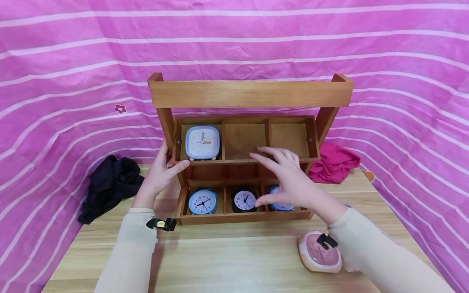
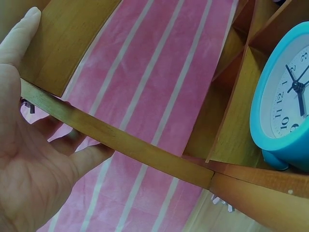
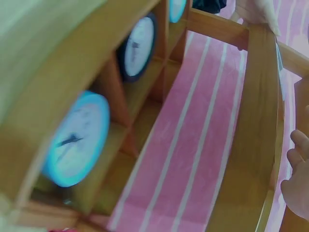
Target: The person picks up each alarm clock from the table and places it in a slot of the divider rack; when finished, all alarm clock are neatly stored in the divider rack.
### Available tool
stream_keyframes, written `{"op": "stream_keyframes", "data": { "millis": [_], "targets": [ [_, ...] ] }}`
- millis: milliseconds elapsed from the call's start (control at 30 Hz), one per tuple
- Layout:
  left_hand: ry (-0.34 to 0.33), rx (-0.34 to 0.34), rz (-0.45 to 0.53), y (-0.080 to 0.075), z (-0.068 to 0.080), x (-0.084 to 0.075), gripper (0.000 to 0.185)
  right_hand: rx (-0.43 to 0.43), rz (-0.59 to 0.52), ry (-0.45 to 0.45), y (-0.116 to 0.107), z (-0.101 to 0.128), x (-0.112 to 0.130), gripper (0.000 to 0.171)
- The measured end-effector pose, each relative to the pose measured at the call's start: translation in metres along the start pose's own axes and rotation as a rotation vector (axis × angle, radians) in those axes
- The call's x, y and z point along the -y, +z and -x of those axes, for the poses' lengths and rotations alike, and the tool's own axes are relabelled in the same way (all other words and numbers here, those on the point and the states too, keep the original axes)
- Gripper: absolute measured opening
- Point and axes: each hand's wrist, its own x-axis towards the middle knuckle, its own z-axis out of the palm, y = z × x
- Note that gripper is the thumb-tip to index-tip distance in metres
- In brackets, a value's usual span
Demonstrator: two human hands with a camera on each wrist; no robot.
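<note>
Here the wooden rack [image 1: 253, 95] stands on the bench [image 1: 234, 260], clocks in its compartments. The left hand [image 1: 161, 173] grips its left edge; the right hand [image 1: 289, 179] hovers, fingers relaxed, before the lower blue clock [image 1: 280, 205].

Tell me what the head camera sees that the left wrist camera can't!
Only the head view shows the square pale-blue clock on the upper shelf, the black clock, the pink clock lying on the table, the black cloth, the pink cloth and the right hand, open above the lower row.

Only the left wrist view shows the round blue clock's numerals up close.

Both show the left hand gripping the wooden rack and the round blue clock.
</note>
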Motion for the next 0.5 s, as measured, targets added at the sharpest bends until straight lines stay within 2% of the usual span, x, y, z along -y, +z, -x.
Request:
{"op": "stream_keyframes", "data": {
  "millis": [167, 367, 500],
  "targets": [
    [0.007, -0.009, 0.0, -0.001, 0.001, -0.001, 0.097, -0.001, 0.011, 0.038, -0.007, 0.027, -0.002, 0.114],
    [0.006, -0.001, 0.007, 0.0, 0.001, 0.001, 0.098, 0.039, 0.021, 0.114, -0.011, 0.063, -0.002, 0.119],
    [0.006, 0.002, 0.012, 0.001, 0.001, 0.0, 0.097, 0.057, 0.021, 0.154, -0.008, 0.092, -0.002, 0.115]
  ]
}}
